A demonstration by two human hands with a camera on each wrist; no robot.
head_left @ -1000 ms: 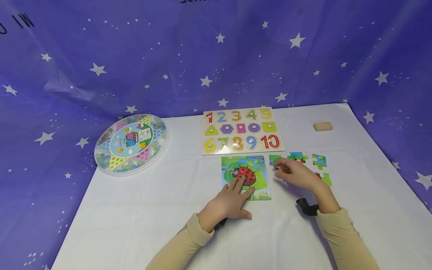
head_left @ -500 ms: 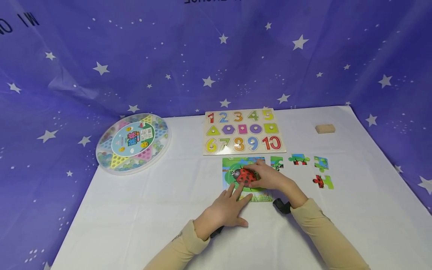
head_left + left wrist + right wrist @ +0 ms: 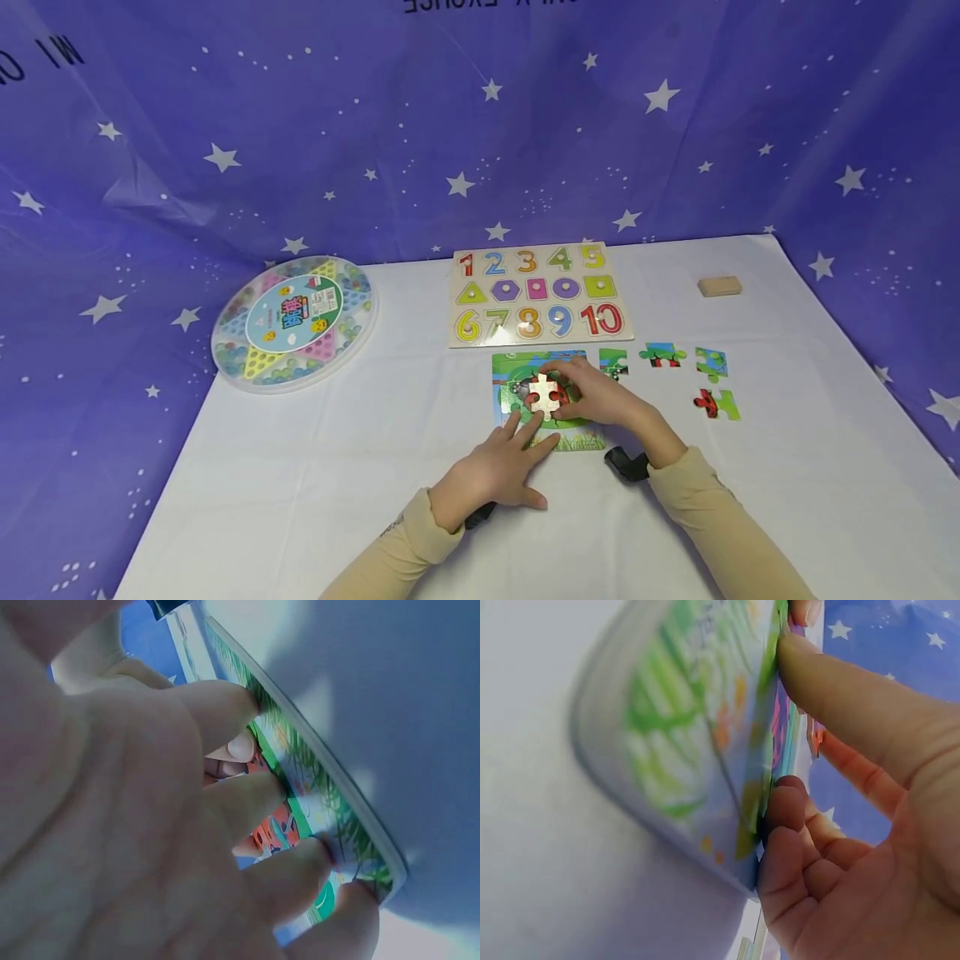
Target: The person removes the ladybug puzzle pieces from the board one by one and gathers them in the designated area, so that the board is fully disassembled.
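A ladybird jigsaw puzzle [image 3: 506, 421] lies on the table in front of me. My left hand [image 3: 498, 467] rests on its lower left with fingers spread, the fingertips touching the picture in the left wrist view. My right hand [image 3: 603, 396] reaches over the puzzle from the right, its thumb and fingers curled at either side of the central puzzle piece [image 3: 544, 397], pinching it. That piece-shaped area looks pale and bright; glare or bare wood, I cannot tell. In the right wrist view, the right thumb [image 3: 840, 690] is at the puzzle, and its contact with the piece is partly hidden.
Several loose puzzle pieces, such as a red-and-green one [image 3: 717, 404], lie right of the puzzle. A number board [image 3: 540, 287] is behind it. A round Chinese checkers case [image 3: 294, 323] sits at the left, a wooden block [image 3: 720, 287] at the back right.
The right hand has moved left from the loose pieces onto the puzzle. The ladybird's middle, red before, now shows a pale piece shape. The left hand has slid slightly toward me.
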